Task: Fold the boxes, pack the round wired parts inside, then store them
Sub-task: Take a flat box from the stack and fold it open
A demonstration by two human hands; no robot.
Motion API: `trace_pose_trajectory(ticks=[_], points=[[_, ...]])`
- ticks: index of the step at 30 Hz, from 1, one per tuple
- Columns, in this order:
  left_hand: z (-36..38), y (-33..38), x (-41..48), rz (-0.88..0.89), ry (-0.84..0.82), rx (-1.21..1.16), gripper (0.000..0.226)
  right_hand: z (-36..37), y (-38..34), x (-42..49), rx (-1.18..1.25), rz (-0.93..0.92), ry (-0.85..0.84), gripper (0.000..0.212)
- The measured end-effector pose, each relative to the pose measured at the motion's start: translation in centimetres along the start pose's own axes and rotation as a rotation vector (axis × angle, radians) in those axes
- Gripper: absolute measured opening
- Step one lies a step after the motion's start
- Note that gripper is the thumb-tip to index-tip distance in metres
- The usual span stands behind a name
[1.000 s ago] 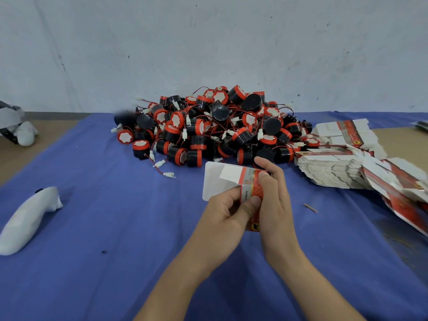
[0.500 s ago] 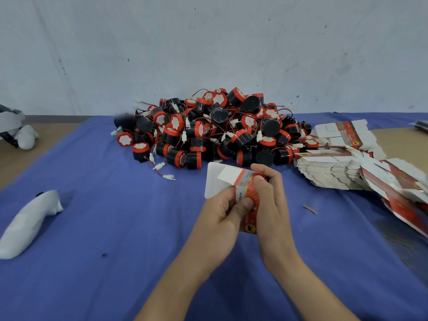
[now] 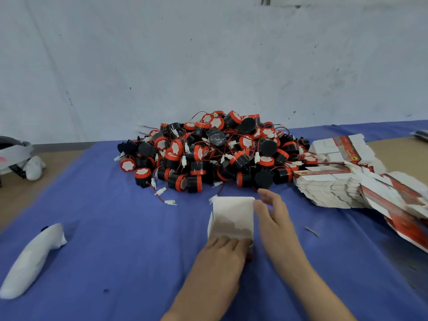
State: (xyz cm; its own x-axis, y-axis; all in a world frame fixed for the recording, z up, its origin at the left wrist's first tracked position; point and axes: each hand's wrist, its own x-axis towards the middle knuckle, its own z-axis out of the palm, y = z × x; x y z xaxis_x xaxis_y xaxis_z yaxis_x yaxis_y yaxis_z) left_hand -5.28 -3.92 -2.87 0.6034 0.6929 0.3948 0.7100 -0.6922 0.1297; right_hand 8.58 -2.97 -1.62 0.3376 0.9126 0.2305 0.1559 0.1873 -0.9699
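Landmark: pile of round wired parts (image 3: 215, 151), black with red bands, on blue-covered tabletop (image 3: 115, 228).

Box (image 3: 232, 215): just in front of pile, white side showing.

Hands: 2, apart, both touching box.
- Left hand (image 3: 220, 256): fingers laid over box edge farthest from pile. Gripping or only pressing: cannot tell.
- Right hand (image 3: 275, 221): fingers straight, flat against right side of box.

Stack of flat boxes (image 3: 331, 188): against right side of pile.

White object (image 3: 32, 258): well apart from pile, front left.

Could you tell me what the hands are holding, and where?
The box: the left hand covers its near end, grip or press unclear; the right hand touches its right edge with straight fingers.
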Motion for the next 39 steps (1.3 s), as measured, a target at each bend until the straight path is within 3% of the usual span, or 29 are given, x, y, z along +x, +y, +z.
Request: trace_pose_trajectory(ticks=[5, 8, 11, 13, 16, 22, 26, 30, 39], points=[[-0.7, 0.3, -0.1, 0.099, 0.261, -0.071, 0.015, -1.0, 0.0, 1.3, 0.000, 0.070, -0.031, 0.024], [-1.9, 0.7, 0.0, 0.133, 0.494, -0.072, 0.027, -1.8, -0.4, 1.9, 0.017, 0.088, -0.001, 0.022], [-3.9, -0.5, 0.8, -0.186, 0.571, -0.271, 0.031, -3.0, -0.8, 2.6, 0.025, 0.100, 0.008, 0.023], [-4.3, -2.5, 2.3, -0.475, 0.562, -0.409, 0.019, -3.6, -1.0, 3.0, 0.024, 0.110, 0.006, 0.024], [-3.0, -6.7, 5.7, -0.725, 0.473, -0.503, 0.007, -4.2, -1.1, 3.4, 0.052, 0.135, 0.017, 0.025], [0.7, -12.9, 10.9, -0.920, 0.115, -0.291, 0.052, -4.4, -0.8, 4.0, 0.094, 0.141, 0.020, 0.025], [2.2, -13.9, 12.3, -0.965, 0.106, -0.196, 0.052, -4.3, -0.5, 4.4, 0.106, 0.125, 0.017, 0.025], [1.8, -14.1, 12.3, -1.009, 0.273, -0.395, 0.055, -4.5, -0.3, 4.7, 0.096, 0.133, 0.025, 0.024], [-4.9, -8.6, 7.5, -1.048, 0.827, -0.947, 0.037, -2.9, -1.2, 3.4, 0.064, 0.098, 0.028, 0.025]])
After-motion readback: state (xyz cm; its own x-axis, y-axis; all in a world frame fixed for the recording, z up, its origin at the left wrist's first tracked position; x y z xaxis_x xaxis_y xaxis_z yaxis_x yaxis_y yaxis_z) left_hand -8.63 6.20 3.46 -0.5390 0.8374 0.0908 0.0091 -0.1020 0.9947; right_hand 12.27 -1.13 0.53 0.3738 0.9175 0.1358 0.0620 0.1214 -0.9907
